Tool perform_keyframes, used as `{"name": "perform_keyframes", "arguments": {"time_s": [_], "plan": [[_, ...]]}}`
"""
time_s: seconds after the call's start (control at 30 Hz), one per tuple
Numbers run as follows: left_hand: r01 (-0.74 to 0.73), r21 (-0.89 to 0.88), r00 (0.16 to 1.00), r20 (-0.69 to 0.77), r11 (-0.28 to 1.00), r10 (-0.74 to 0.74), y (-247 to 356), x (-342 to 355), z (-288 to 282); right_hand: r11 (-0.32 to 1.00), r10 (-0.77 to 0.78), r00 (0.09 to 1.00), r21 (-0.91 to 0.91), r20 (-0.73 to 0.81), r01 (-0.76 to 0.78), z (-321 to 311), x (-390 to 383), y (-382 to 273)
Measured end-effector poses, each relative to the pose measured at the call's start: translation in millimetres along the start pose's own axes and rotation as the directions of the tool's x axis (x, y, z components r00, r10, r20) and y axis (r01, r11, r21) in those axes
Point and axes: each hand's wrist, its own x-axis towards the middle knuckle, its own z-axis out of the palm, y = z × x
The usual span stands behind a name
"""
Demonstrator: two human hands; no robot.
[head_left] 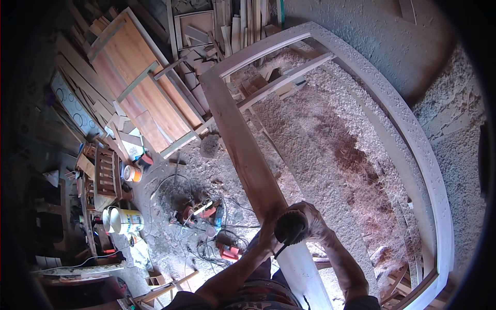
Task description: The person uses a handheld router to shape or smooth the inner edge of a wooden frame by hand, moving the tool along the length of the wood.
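Observation:
A large wooden frame point(432, 160) lies before me, with a wide plank point(235, 137) as its left side and a narrow crossbar point(287, 80) near its far end. On the plank's near half sits a dark, round-bodied power tool point(291, 228), seen from above, with a black cord trailing towards me. My left hand point(269, 235) grips its left side. Round its far right side my right hand point(313, 219) is wrapped. Both hands' fingertips and the tool's underside are hidden, so its exact kind cannot be told.
Shavings point(330, 129) cover the ground inside the frame. To the left lie tangled cords and a red power tool point(229, 252). Farther left stand a white bucket point(127, 220) and an orange-and-white tub point(133, 173). A wooden door panel point(147, 93) and stacked offcuts lean at far left.

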Motion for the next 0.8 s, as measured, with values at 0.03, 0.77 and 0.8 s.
{"name": "perform_keyframes", "arguments": {"time_s": [0.03, 0.77, 0.8], "plan": [[-0.078, 0.124, 0.997, 0.018, 0.989, 0.076, 1, 4, -5, 1.0, 0.005, 1.0, -0.02, 0.001, -0.005, -1, 5, 0], [-0.598, 0.801, 0.651, 0.511, -0.036, 0.562, 109, 63, -5, 0.992, 0.016, 1.0, 0.124, 0.024, -0.019, 4, 95, 49], [-0.604, 0.795, 0.635, 0.52, -0.052, 0.571, 114, 67, -1, 0.993, 0.024, 0.999, 0.119, 0.023, -0.027, 3, 97, 54]]}}
